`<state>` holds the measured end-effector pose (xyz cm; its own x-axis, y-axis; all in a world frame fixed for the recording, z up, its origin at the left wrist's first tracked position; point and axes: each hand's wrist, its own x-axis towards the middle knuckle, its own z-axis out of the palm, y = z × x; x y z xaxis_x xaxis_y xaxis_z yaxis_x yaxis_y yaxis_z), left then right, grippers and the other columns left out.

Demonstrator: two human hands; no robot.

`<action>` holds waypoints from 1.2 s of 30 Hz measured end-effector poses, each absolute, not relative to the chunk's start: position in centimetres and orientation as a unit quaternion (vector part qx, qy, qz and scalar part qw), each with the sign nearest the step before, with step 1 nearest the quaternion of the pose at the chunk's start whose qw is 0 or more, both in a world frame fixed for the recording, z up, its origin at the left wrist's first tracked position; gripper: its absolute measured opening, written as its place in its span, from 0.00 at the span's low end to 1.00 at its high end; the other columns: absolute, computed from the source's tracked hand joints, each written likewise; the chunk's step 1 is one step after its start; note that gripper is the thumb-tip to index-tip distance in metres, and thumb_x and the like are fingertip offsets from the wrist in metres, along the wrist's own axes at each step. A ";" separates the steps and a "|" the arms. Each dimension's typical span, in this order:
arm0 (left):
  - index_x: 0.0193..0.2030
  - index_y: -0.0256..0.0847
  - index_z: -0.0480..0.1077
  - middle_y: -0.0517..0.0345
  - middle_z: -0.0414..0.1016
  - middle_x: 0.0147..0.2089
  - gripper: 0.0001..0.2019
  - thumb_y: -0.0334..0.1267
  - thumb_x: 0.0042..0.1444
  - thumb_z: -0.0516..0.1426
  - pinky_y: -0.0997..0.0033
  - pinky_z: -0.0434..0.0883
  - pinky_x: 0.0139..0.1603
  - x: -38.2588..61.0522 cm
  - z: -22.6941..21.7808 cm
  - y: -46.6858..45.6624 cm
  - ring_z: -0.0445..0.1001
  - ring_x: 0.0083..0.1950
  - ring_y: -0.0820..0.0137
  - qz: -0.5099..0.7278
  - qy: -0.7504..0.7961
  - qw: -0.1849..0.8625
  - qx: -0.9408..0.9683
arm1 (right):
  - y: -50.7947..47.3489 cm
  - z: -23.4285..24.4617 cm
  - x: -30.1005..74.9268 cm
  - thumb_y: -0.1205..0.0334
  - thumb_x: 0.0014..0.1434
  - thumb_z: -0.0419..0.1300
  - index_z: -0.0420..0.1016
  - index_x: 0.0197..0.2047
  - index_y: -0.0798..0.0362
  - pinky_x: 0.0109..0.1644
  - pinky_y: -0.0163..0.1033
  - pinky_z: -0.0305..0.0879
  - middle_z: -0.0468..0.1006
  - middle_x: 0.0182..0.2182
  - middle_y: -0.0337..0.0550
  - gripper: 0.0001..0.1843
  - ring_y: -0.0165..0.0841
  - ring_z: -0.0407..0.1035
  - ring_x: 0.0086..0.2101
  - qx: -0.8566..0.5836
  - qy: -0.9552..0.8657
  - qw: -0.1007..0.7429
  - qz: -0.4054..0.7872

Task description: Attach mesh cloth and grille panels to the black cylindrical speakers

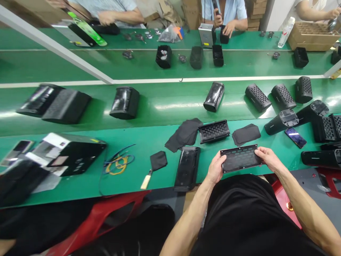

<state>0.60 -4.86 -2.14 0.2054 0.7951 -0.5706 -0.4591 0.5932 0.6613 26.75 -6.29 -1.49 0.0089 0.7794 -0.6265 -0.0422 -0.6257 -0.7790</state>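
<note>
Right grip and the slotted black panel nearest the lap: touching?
Touching. The head view shows the right grip at the right end of the slotted black panel, thumb laid over its upper face.

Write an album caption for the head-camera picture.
Left hand and right hand hold a black perforated panel at a green workbench near black sheets.
</note>
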 end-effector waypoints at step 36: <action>0.48 0.38 0.77 0.52 0.84 0.43 0.26 0.49 0.46 0.73 0.63 0.78 0.48 0.8 -3.0 -3.9 0.81 0.44 0.61 0.413 0.440 0.768 0.216 | -6.3 -0.4 27.1 0.34 0.48 0.74 0.66 0.31 0.49 0.23 0.34 0.57 0.64 0.20 0.29 0.31 0.26 0.57 0.20 -0.620 -0.261 0.331 0.662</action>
<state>0.75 -3.88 -2.99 0.2729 0.8234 -0.4976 -0.4444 0.5666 0.6939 27.13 -6.30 -0.43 -0.0127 0.7626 -0.6468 -0.1145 -0.6437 -0.7567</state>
